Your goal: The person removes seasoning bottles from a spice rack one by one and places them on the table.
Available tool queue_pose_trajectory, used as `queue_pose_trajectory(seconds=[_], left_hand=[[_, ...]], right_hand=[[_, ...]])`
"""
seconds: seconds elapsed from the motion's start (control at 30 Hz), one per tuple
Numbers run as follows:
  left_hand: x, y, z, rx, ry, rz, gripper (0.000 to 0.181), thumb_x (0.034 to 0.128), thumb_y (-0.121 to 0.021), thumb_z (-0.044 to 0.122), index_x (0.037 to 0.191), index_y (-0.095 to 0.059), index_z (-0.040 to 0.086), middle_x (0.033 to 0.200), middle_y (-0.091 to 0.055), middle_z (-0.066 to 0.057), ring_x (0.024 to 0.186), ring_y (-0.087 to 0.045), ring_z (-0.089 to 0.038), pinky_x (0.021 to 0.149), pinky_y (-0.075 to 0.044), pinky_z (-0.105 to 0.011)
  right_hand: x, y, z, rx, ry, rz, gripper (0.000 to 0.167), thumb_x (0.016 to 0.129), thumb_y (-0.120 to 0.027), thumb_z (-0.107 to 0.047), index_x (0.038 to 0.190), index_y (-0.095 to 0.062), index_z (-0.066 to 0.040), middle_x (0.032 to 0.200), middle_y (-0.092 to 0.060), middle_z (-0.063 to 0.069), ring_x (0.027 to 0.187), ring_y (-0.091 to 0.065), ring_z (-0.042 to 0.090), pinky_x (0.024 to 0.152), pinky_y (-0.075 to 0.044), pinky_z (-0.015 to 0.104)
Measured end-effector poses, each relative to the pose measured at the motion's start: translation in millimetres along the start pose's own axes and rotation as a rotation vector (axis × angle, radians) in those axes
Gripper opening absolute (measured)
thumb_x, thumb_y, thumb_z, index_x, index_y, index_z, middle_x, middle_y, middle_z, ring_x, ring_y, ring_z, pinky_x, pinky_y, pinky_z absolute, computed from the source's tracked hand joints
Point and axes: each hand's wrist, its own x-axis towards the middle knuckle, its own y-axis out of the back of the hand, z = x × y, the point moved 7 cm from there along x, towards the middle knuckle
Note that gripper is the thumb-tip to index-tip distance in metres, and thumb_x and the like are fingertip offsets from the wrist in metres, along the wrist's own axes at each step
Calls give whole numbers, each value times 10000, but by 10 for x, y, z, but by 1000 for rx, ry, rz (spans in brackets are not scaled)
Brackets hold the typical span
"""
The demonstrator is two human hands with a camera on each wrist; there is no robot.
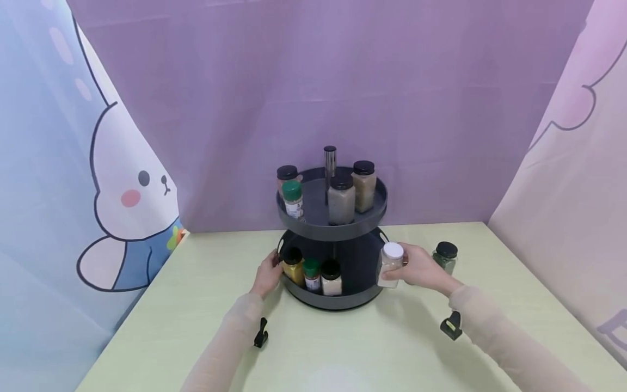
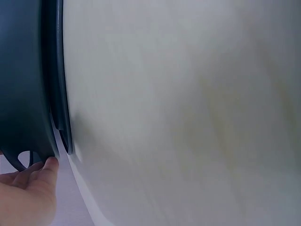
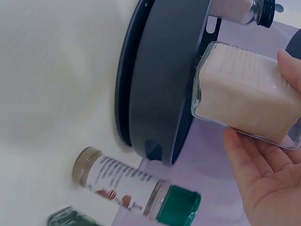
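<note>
Progress: judged from their placement, the jars are partly loaded. At frame center, the upper tray (image 1: 329, 233) carries four containers: a black-lidded jar (image 1: 287, 173), a green-capped shaker (image 1: 293, 202), a gray jar (image 1: 341, 204) and a tan jar (image 1: 364, 190). Below it, the lower tray (image 1: 334, 302) carries three, grouped at its left: a yellow jar (image 1: 294, 271), a small shaker (image 1: 312, 276) and a cream jar (image 1: 331, 284).

Outstanding: the white-lidded jar (image 1: 390, 265) is in hand, at the lower tray's right edge; contact with the rim cannot be determined. Off the trays, a dark-lidded jar (image 1: 445, 256) is right of center on the counter (image 1: 215, 283). The right wrist view also shows a spice bottle (image 3: 124, 183) beside the trays.

Hands: the right hand (image 1: 418, 268) grasps the white-lidded jar between thumb and fingers. The left hand (image 1: 268, 274) pinches the lower tray's wall beside its handle opening.

Orientation: the white-lidded jar is near upright, lid up, base down. Its long axis is close to vertical in the head view, lid end leaning slightly right. In the right wrist view, its base faces left.
</note>
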Motion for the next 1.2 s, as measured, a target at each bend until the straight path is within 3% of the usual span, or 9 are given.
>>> queue_pose_trajectory(seconds=[0.17,0.53,0.73,1.2], left_hand=[[-14,1,17,-15,13,-4,519,925,-454,116,1381,-308,-85,1307,-469,-275,1226,-450,-364,1044,-367,-432],[-12,-2,9,-2,9,5,517,913,-451,98,1379,-317,-79,1297,-485,-266,1221,-460,-353,1041,-373,-426],[-12,-4,6,-6,-2,2,518,904,-443,75,1377,-310,-92,1295,-480,-280,1218,-459,-365,1038,-375,-434],[-20,4,31,-14,5,0,515,916,-448,94,1380,-311,-85,1306,-472,-275,1220,-459,-362,1036,-380,-429]], right_hand=[[-75,65,63,-17,-5,18,566,678,-795,-302,1124,-571,-35,1019,-646,92,878,-591,200,717,-492,315],[-196,169,236,-34,0,61,597,657,-809,-307,1111,-577,4,977,-660,101,913,-615,237,754,-500,332],[-230,199,341,-49,-4,70,597,662,-807,-292,1118,-578,17,960,-660,103,863,-606,196,713,-494,308],[-306,255,552,-40,-55,77,575,665,-804,-304,1065,-560,31,983,-644,136,887,-599,222,721,-500,313]])
